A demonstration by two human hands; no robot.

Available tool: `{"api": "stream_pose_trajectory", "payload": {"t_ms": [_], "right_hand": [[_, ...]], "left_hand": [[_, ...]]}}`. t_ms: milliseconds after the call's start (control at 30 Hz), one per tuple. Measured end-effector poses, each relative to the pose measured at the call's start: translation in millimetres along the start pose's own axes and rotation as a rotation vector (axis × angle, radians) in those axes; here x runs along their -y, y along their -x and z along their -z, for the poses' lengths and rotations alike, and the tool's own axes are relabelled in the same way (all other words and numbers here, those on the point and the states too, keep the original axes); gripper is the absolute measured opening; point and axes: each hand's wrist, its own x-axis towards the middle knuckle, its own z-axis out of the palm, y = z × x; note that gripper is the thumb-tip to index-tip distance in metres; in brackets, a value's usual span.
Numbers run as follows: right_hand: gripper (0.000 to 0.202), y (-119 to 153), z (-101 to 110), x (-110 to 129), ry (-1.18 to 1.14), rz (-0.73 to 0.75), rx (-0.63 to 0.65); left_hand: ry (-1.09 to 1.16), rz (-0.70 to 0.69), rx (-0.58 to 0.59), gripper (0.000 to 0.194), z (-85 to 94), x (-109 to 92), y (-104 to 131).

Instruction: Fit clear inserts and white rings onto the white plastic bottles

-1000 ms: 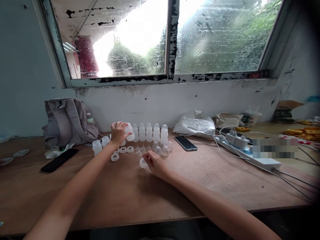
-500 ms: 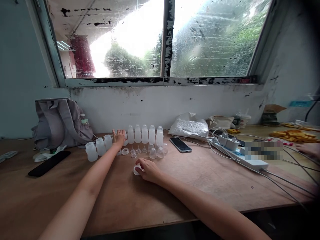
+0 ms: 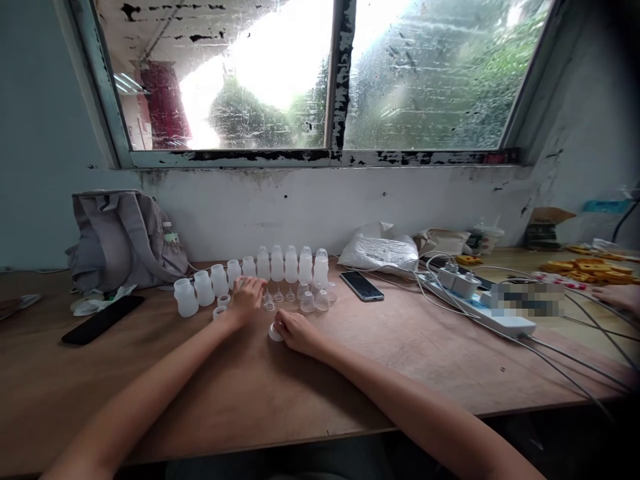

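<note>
My right hand [image 3: 299, 332] is closed, its fingers pinched at a translucent white bottle collar ring [image 3: 275, 332] low on the table. Whether a nipple sits inside the ring is hidden by the fingers. My left hand [image 3: 245, 298], fingers stretched out, hovers by the loose collar rings [image 3: 219, 312] and clear nipples [image 3: 269, 303]; nothing shows in it. Behind it stand several open baby bottles [image 3: 204, 289] in a slanting row. Farther right, several capped baby bottles [image 3: 291, 265] stand upright. Clear dome caps [image 3: 307, 302] sit in front of them.
A grey backpack [image 3: 125, 240] and a black phone [image 3: 103, 320] are at left. Right of the bottles lie another phone [image 3: 363, 286], a silver bag [image 3: 380, 252] and a power strip [image 3: 500, 323] with trailing cables. Another person's hand [image 3: 617, 297] shows at far right, near yellow parts [image 3: 585, 273].
My left hand has drawn back from the bottle row, toward me and slightly right. My right hand has turned over a little, and the collar ring now lies flatter on the table.
</note>
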Motion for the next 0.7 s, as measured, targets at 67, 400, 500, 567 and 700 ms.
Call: {"api": "stream_pose_trajectory", "payload": {"t_ms": [67, 400, 500, 567, 700], "right_hand": [[0.008, -1.1, -2.4, -2.8, -0.019, 0.019, -0.013], [0.016, -1.0, 6.2, 2.2, -0.249, -0.08, -0.048], [0.022, -0.7, 10.7, 6.1, -0.379, -0.174, -0.016], [0.027, -1.3, 10.4, 4.2, -0.454, -0.247, -0.023], [0.019, -5.1, 4.7, -7.1, -0.289, -0.284, -0.178]], "left_hand": [[0.098, -0.018, 0.03, 0.025, 6.1, -14.5, 24.2], [0.379, -0.084, 0.223, 0.036, 10.3, -32.5, 52.8], [0.367, -0.081, 0.206, 0.039, 8.9, -24.7, 50.5], [0.312, -0.091, 0.19, 0.036, 9.9, -16.8, 50.0], [0.163, -0.03, 0.159, 0.032, 14.4, 3.4, 50.1]]}}
